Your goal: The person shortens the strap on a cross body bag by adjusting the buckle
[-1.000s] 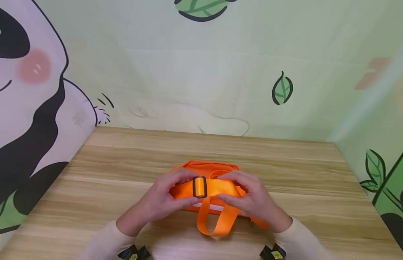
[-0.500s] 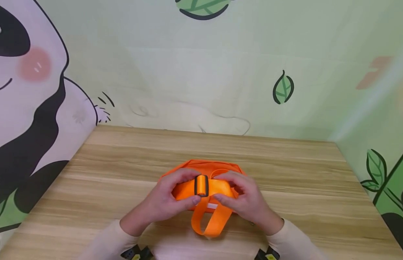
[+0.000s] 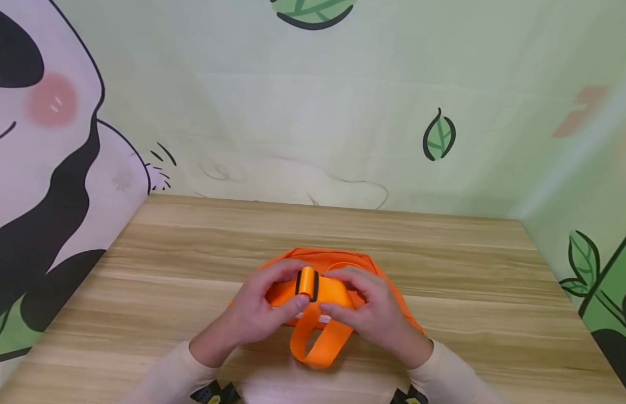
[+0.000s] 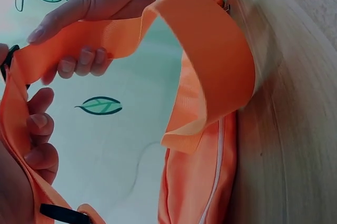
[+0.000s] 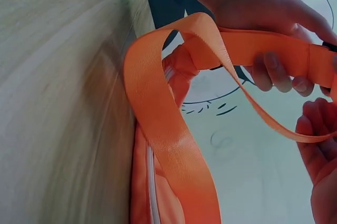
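Observation:
Between my two hands an orange webbing strap (image 3: 334, 290) is held up, with a black slide buckle (image 3: 315, 287) threaded on it. My left hand (image 3: 257, 306) grips the strap at the buckle's left side, its thumb beside the raised fold of webbing. To the right of the buckle, my right hand (image 3: 375, 314) pinches the strap between thumb and fingers. A loop of webbing (image 4: 216, 55) hangs below the hands. Behind them lies an orange bag (image 3: 338, 258), partly hidden, with a white zipper (image 5: 152, 182).
The wooden table (image 3: 191, 241) extends around the bag on every side. A printed wall covering (image 3: 313, 123) with leaves and a panda stands at its back edge. Another black strap fitting (image 4: 63, 213) shows low in the left wrist view.
Both hands have shifted slightly, the right one leftward. The fold of strap at the buckle now stands higher, and the left thumb has moved up beside it. The hanging loop has swung left.

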`<control>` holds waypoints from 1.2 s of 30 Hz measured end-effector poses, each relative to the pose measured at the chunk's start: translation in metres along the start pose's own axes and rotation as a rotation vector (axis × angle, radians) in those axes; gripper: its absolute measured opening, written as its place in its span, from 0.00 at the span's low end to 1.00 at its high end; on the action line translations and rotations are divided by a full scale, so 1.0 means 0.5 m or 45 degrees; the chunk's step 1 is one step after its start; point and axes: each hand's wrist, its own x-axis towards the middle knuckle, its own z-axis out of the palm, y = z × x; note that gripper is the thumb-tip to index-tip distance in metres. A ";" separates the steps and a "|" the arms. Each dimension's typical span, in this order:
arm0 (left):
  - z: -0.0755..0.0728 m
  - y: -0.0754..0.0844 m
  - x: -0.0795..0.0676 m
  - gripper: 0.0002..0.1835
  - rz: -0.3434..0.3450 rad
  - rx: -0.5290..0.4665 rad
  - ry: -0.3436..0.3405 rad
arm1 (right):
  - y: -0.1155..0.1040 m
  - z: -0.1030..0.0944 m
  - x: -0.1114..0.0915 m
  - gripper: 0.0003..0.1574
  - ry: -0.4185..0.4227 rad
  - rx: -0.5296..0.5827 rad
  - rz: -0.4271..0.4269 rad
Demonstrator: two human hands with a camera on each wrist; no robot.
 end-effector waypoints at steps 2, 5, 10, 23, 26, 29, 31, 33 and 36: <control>-0.003 0.000 -0.002 0.21 -0.014 -0.020 0.022 | 0.000 -0.001 -0.001 0.30 -0.018 -0.022 0.018; -0.012 -0.003 -0.005 0.20 0.010 -0.036 0.064 | 0.002 -0.010 -0.005 0.30 -0.056 -0.051 0.033; -0.027 -0.011 -0.007 0.18 0.110 -0.062 0.113 | 0.000 -0.029 -0.011 0.25 -0.120 -0.042 0.136; -0.011 -0.018 -0.007 0.19 0.150 -0.142 0.047 | 0.002 -0.018 -0.012 0.28 -0.128 -0.054 0.086; -0.011 -0.017 -0.006 0.19 0.137 -0.125 0.037 | -0.003 -0.013 -0.011 0.29 -0.138 -0.071 0.134; -0.011 -0.019 -0.004 0.18 0.153 -0.127 0.016 | -0.005 -0.008 -0.008 0.27 -0.134 -0.073 0.136; -0.009 -0.021 -0.003 0.18 0.177 -0.140 0.005 | -0.005 -0.005 -0.007 0.26 -0.121 -0.065 0.125; -0.007 -0.025 -0.002 0.18 0.200 -0.161 -0.001 | -0.005 -0.004 -0.007 0.25 -0.109 -0.051 0.125; -0.004 -0.029 0.000 0.18 0.218 -0.179 -0.007 | -0.007 -0.002 -0.007 0.25 -0.094 -0.011 0.150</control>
